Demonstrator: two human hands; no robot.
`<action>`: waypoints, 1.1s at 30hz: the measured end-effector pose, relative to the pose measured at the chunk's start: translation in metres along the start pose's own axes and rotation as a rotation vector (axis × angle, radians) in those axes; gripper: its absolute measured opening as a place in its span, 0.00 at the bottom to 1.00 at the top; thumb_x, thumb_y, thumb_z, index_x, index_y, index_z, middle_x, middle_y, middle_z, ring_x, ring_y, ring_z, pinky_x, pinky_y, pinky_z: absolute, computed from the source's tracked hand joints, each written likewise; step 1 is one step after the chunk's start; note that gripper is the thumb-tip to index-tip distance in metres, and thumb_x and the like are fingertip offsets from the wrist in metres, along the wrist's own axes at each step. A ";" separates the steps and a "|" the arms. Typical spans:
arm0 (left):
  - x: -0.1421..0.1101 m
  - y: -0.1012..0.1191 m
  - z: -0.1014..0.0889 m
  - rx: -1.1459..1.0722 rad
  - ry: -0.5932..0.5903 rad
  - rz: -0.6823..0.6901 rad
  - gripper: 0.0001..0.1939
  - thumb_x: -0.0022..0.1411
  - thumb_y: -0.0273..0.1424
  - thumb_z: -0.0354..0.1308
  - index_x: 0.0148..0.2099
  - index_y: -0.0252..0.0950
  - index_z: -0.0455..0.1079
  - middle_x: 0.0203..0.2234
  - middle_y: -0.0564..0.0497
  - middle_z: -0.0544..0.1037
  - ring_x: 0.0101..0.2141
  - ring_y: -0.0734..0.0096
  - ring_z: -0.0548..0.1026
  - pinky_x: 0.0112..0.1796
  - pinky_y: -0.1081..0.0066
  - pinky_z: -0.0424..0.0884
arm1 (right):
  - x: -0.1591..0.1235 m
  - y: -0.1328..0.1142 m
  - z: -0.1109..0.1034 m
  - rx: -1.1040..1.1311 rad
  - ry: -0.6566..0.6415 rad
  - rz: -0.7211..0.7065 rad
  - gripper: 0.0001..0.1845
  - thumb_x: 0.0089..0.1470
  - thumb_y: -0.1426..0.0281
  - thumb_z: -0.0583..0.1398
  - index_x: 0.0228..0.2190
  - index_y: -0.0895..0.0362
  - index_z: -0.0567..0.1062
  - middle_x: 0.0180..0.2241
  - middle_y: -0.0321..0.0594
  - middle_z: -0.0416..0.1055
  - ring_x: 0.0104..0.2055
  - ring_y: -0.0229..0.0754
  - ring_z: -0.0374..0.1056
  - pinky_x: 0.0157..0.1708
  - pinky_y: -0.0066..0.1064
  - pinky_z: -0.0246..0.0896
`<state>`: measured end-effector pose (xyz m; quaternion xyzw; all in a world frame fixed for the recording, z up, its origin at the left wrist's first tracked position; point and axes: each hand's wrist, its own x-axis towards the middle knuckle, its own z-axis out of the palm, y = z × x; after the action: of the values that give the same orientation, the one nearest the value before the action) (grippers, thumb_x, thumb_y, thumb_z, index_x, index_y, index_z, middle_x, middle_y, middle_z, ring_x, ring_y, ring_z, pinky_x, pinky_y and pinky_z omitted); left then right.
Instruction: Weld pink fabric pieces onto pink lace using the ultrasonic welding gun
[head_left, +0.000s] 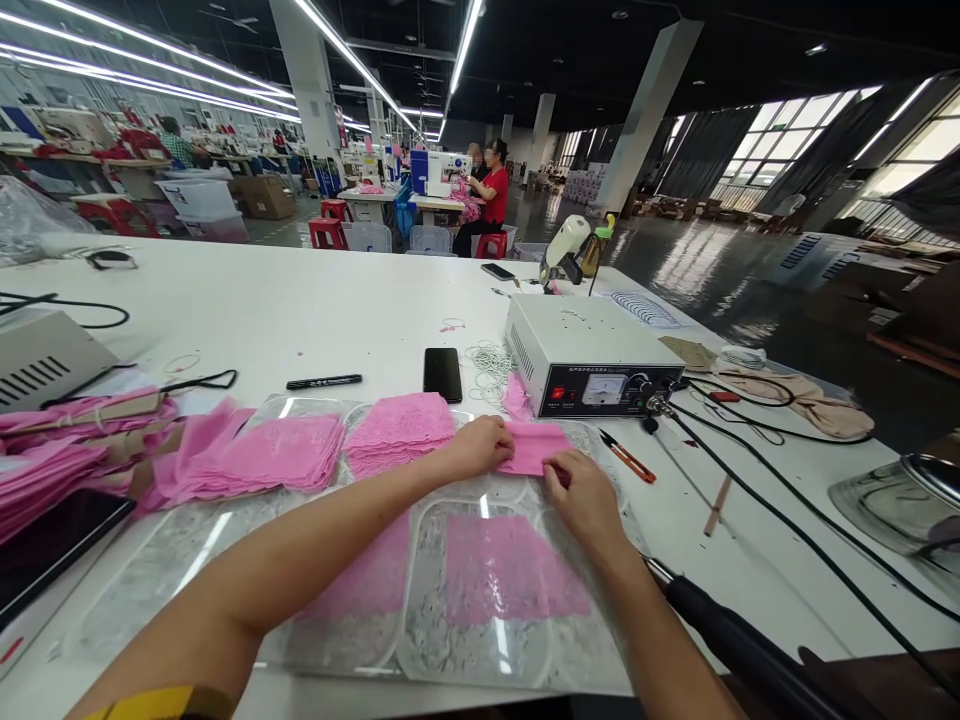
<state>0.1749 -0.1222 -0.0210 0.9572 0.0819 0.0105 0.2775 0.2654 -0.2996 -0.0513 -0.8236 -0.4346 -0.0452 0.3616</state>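
Observation:
My left hand (478,447) and my right hand (583,497) both press with closed fingers on a small pink fabric piece (534,446), each pinching one side of it. The piece lies on a clear plastic template (465,640) that covers another pink lace piece (510,580). Left of my hands sit stacks of pink lace pieces (397,430) and a wider pink stack (262,455). Just behind my hands stands a white control box (585,350) with a dial and red switch.
A black phone (442,373) and a black marker (323,381) lie on the white table (300,300). Orange snips (628,458) and black cables (787,510) run right. A black tool handle (720,625) lies at lower right. People sit at sewing machines beyond.

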 end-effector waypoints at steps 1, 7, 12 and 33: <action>0.001 -0.001 -0.001 -0.020 -0.011 -0.012 0.15 0.67 0.36 0.56 0.52 0.33 0.68 0.47 0.45 0.72 0.44 0.63 0.74 0.44 0.58 0.73 | 0.000 0.000 0.001 0.005 0.009 -0.003 0.13 0.54 0.66 0.52 0.28 0.55 0.75 0.31 0.41 0.75 0.35 0.43 0.68 0.38 0.35 0.60; 0.005 0.000 -0.010 -0.143 -0.058 -0.086 0.15 0.67 0.36 0.57 0.51 0.32 0.68 0.46 0.46 0.73 0.43 0.62 0.74 0.42 0.60 0.74 | -0.002 0.001 0.004 0.018 0.087 -0.036 0.14 0.57 0.62 0.53 0.30 0.56 0.76 0.32 0.42 0.75 0.35 0.43 0.69 0.38 0.36 0.63; 0.005 0.004 -0.018 -0.224 -0.083 -0.122 0.15 0.67 0.36 0.56 0.51 0.32 0.68 0.45 0.46 0.73 0.42 0.64 0.75 0.42 0.61 0.74 | -0.002 -0.001 0.007 -0.001 0.201 -0.094 0.15 0.54 0.59 0.58 0.36 0.57 0.76 0.41 0.47 0.74 0.46 0.48 0.66 0.48 0.42 0.62; -0.030 0.022 -0.051 -0.366 -0.151 -0.081 0.03 0.54 0.25 0.62 0.29 0.31 0.75 0.23 0.54 0.75 0.28 0.74 0.72 0.30 0.76 0.66 | -0.029 -0.006 -0.017 -0.104 0.186 -0.331 0.11 0.56 0.72 0.54 0.37 0.54 0.76 0.34 0.42 0.73 0.39 0.45 0.66 0.41 0.40 0.62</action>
<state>0.1450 -0.1185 0.0346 0.8849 0.0957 -0.0579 0.4522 0.2467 -0.3278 -0.0468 -0.7507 -0.5260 -0.2025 0.3447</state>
